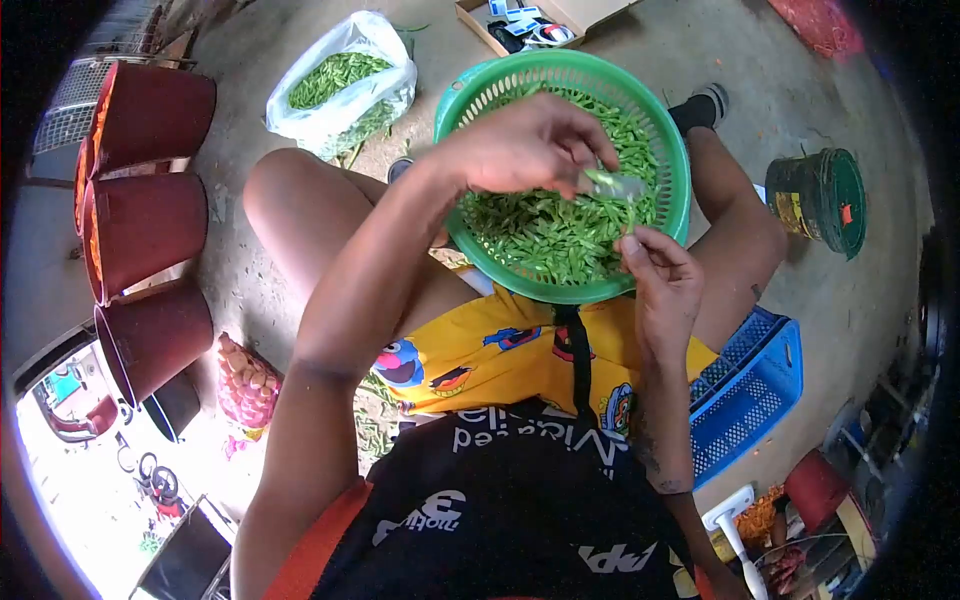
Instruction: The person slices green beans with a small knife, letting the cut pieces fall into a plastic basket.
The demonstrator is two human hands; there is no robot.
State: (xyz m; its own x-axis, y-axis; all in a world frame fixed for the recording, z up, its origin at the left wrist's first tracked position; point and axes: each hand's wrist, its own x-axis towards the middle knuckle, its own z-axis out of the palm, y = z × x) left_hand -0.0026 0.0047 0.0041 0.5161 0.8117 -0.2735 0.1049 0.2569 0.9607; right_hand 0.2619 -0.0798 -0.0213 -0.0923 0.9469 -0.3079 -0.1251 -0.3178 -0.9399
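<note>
My left hand (535, 150) reaches over the green basket (683, 190), its fingers closed on what looks like a small knife (618, 185). The blade is pale and blurred, and the handle is hidden in my fingers. Below it, my right hand (665, 275) pinches a thin green bean (630, 216) upright between thumb and forefinger, close to the blade. Underneath both hands, many cut green bean pieces (560, 235) fill the basket, which rests between my legs against my yellow shorts (470, 345).
A white plastic bag (300, 110) of cut beans lies ahead to the left. Dark red tubs (150, 235) and a net sack (247, 385) stand at the left. On the right are a dark green bucket (820, 200) and a blue crate (750, 390). A cardboard box (590, 12) sits ahead.
</note>
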